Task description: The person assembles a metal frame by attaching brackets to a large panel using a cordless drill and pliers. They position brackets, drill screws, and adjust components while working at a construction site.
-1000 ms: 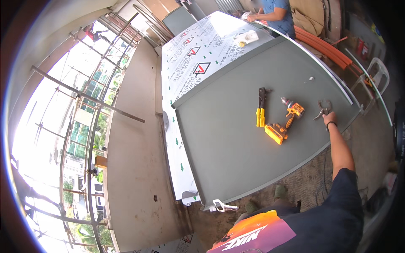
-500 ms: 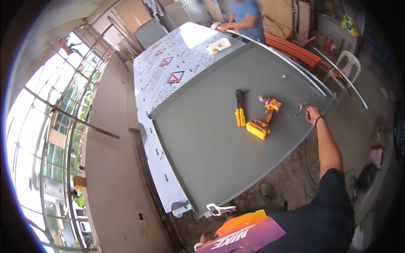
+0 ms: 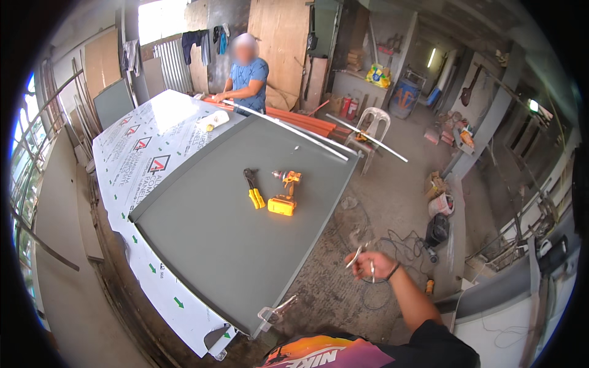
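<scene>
Down at five o'clock, off the table's [image 3: 233, 245] near corner, a small metal clamp [image 3: 363, 260] of thin shiny bars hangs over the concrete floor [image 3: 343, 294], well apart from the tabletop. It sits in the right hand [image 3: 375, 266], whose forearm rises from the lower edge and angles toward eleven o'clock, a dark band round the wrist. The fingers are curled shut round the clamp's handles, its jaws poking out to the left. No left hand shows. At the near table corner, around six o'clock, a second clamp [image 3: 277, 310] grips the grey sheet. Farther up, near the middle, lie yellow-handled pliers [image 3: 253, 189] and just beside them a yellow cordless drill [image 3: 286, 193]. At twelve o'clock, beyond the table, another person [image 3: 246, 76] in a blue shirt stands with hands on the far edge.
</scene>
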Demonstrator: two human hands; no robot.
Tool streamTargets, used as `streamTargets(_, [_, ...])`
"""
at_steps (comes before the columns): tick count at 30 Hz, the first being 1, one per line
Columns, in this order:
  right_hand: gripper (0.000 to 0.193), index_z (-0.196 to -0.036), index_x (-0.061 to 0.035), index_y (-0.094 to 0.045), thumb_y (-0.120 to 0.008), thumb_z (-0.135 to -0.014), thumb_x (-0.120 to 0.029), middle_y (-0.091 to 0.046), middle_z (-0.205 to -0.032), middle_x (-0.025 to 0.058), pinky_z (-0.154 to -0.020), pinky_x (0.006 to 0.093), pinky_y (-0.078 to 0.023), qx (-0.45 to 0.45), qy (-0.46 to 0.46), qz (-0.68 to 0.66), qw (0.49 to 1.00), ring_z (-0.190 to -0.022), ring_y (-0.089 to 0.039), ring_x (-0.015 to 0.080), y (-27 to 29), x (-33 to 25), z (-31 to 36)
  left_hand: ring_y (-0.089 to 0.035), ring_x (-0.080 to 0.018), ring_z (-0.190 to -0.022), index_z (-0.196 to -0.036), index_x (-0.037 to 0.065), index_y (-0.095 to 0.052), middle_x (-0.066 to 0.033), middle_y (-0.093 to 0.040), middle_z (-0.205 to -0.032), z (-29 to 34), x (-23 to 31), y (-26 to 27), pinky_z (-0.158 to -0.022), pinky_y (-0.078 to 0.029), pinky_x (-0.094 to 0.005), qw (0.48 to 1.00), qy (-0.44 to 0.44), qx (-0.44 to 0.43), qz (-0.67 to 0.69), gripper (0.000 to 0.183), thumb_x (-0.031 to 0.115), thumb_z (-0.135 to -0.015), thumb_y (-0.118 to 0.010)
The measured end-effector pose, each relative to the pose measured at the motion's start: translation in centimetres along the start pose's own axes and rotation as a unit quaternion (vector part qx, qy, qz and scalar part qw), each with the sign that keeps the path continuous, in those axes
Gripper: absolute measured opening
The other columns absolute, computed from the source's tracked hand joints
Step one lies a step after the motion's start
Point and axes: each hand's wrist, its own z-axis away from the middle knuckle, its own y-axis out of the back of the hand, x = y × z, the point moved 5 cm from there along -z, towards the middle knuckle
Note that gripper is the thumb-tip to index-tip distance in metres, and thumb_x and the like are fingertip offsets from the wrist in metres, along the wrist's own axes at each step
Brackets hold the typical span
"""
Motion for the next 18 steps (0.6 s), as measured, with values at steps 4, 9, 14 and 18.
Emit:
streamTargets(4, [0.029, -0.121, -0.004, -0.064, -0.056, -0.1, -0.023, -0.072, -0.1, 0.0096, -0.095, 0.0392, -0.056, 0.071, 0.059, 0.033, 0.995, -0.093, -0.069, 0.0221, -0.9, 10.7, 2.0, -0.073, -0.0359, -0.107, -0.121, 0.005, -0.072, -0.0237, -0.074, -0.113, 0.5, -2.5, 2.2, -0.092, -0.057, -0.0438, 0.997, -0.036, -0.011, -0.066, 0.043, 0.037, -0.092, -0.071])
streamTargets(9, [0.028, -0.108, -0.0047, -0.065, -0.055, -0.102, -0.03, -0.069, -0.096, 0.0073, -0.091, 0.0372, -0.052, 0.052, 0.028, -0.071, 0.996, -0.095, -0.067, 0.0219, -0.7, 20.4, 5.5, -0.072, -0.0375, -0.107, -0.121, 0.007, -0.073, -0.024, -0.074, -0.114, 1.5, -7.2, 3.7, -0.092, -0.057, -0.0451, 0.965, -0.152, -0.031, -0.21, 0.042, 0.037, -0.093, -0.069])
streamTargets(14, [0.035, -0.117, -0.0032, -0.067, -0.057, -0.105, -0.035, -0.065, -0.083, 0.0015, -0.074, 0.0313, -0.051, 0.124, 0.083, -0.11, 0.983, -0.078, -0.063, 0.0148, -0.4, 29.8, 9.4, -0.071, -0.0417, -0.106, -0.117, 0.012, -0.074, -0.0243, -0.074, -0.109, 9.7, -6.0, 5.9, -0.089, -0.055, -0.0501, 0.966, -0.102, -0.015, -0.238, 0.037, 0.038, -0.093, -0.064])
streamTargets(18, [0.037, -0.125, -0.0028, -0.066, -0.06, -0.105, -0.033, -0.065, -0.077, -0.0006, -0.068, 0.0294, -0.05, 0.098, 0.103, -0.395, 0.908, -0.064, -0.062, 0.0117, -5.6, 34.7, 10.8, -0.066, -0.0433, -0.116, -0.129, 0.008, -0.067, -0.0266, -0.071, -0.119, 13.9, -5.6, 10.2, -0.097, -0.052, -0.0484, 0.938, -0.139, -0.106, -0.298, 0.05, 0.04, -0.091, -0.068])
